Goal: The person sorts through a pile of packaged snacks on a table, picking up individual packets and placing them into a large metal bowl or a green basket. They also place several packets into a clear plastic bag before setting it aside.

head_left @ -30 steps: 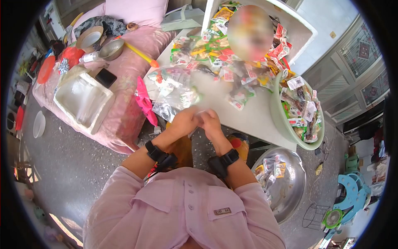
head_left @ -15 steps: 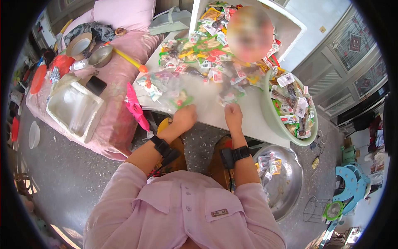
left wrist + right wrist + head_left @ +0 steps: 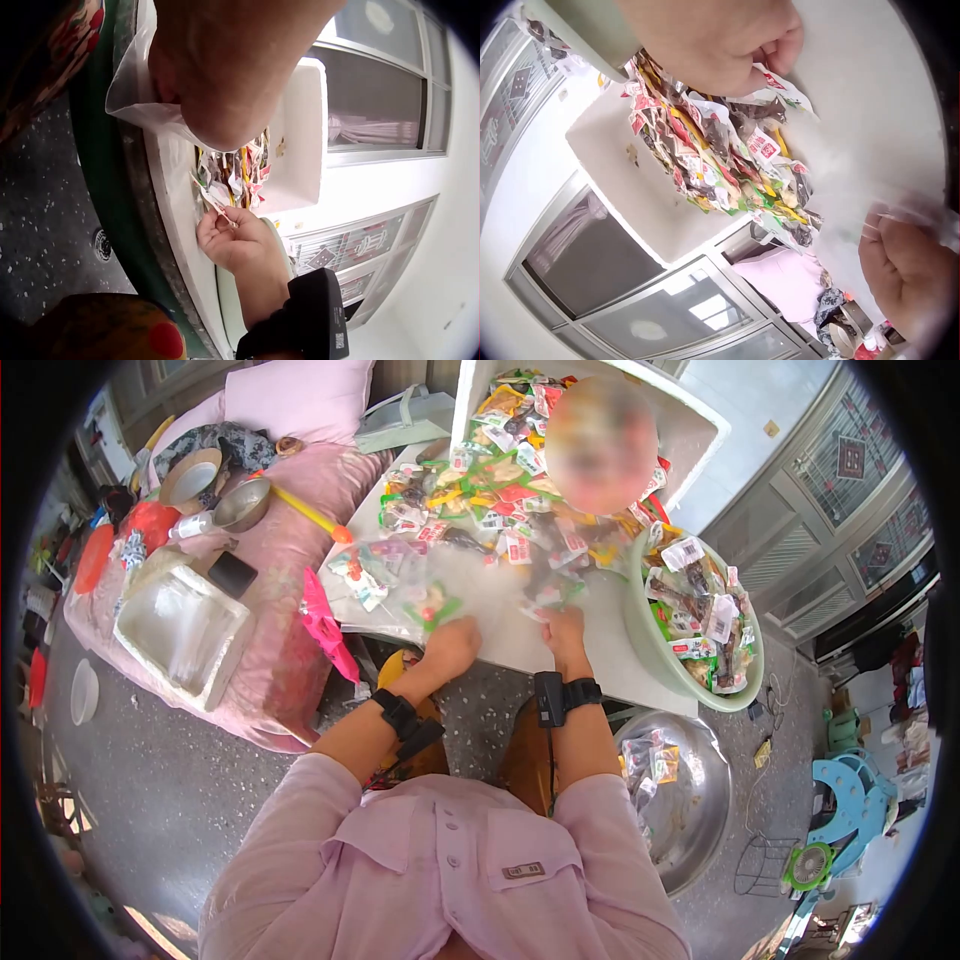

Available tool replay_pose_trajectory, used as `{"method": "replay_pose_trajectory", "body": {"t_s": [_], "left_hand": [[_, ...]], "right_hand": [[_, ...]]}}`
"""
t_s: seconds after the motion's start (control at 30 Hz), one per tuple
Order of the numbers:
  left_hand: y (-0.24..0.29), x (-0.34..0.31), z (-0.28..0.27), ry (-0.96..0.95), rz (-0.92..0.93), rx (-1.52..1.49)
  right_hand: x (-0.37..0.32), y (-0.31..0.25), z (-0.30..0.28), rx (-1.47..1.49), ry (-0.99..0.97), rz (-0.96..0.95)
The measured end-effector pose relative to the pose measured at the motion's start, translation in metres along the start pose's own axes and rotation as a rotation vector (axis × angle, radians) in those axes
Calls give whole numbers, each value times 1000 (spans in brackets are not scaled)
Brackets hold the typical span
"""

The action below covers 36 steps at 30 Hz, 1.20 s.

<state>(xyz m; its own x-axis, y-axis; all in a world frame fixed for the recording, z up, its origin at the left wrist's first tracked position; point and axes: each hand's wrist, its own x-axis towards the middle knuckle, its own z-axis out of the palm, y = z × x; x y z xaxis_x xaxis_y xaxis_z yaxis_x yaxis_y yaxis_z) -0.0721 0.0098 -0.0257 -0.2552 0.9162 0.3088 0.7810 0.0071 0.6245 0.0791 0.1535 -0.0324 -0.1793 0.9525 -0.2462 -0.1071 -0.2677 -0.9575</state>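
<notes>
The left hand (image 3: pixel 452 649), fingers curled, grips the edge of a clear plastic bag (image 3: pixel 136 99) at the table's near edge. In the head view, a green-edged packet (image 3: pixel 432 606) lies just beyond it, seemingly inside the bag. To its right, the right hand (image 3: pixel 566 636) pinches a small white-and-red packet (image 3: pixel 786 88) by one end, over the table (image 3: pixel 500 630). Both hands also show in the left wrist view, the right hand (image 3: pixel 241 241) below the left. Many loose packets (image 3: pixel 490 500) are heaped farther back.
A green basin (image 3: pixel 640 630) of packets stands at the table's right end, and a white foam box (image 3: pixel 695 445) at the back. A metal basin (image 3: pixel 700 830) sits on the floor. Left are a pink bag (image 3: pixel 322 622) and a bed with a foam tray (image 3: pixel 180 625).
The hands, together one second ago, have moved apart, left and right. The right hand now shows a packet in its fingers. The camera view has shifted somewhat.
</notes>
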Motion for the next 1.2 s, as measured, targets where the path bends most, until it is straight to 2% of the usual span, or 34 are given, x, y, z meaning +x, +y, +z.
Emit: {"method": "replay_pose_trajectory", "body": {"t_s": [0.07, 0.13, 0.23, 0.33, 0.37, 0.5, 0.77, 0.83, 0.93, 1.03, 1.2], "left_hand": [[2, -1, -1, 22, -3, -18], [6, -3, -4, 53, -19, -55], [10, -6, -9, 5, -71, -97], [1, -7, 2, 52, 97, -53], [2, -8, 4, 22, 78, -19], [10, -5, 8, -35, 42, 54], [15, -2, 21, -108, 74, -16], [14, -3, 24, -93, 129, -75], [20, -4, 21, -106, 107, -78], [24, -7, 24, -41, 72, 30], [21, -6, 24, -113, 91, 163]], "right_hand": [[-3, -1, -9, 42, -114, -53], [-6, 3, -23, 199, -83, -50], [-24, 1, -43, 356, -73, -45], [-52, -6, -59, 485, -173, -40], [-61, -9, -63, 529, -221, -39], [-91, -23, -66, 531, -229, 20], [-93, -17, -71, 367, -417, 116], [-93, -20, -67, 318, -440, 154], [-87, -14, -63, 289, -429, 187], [-84, -9, -64, 366, -453, 193], [-78, -3, -79, 407, -559, 211]]}}
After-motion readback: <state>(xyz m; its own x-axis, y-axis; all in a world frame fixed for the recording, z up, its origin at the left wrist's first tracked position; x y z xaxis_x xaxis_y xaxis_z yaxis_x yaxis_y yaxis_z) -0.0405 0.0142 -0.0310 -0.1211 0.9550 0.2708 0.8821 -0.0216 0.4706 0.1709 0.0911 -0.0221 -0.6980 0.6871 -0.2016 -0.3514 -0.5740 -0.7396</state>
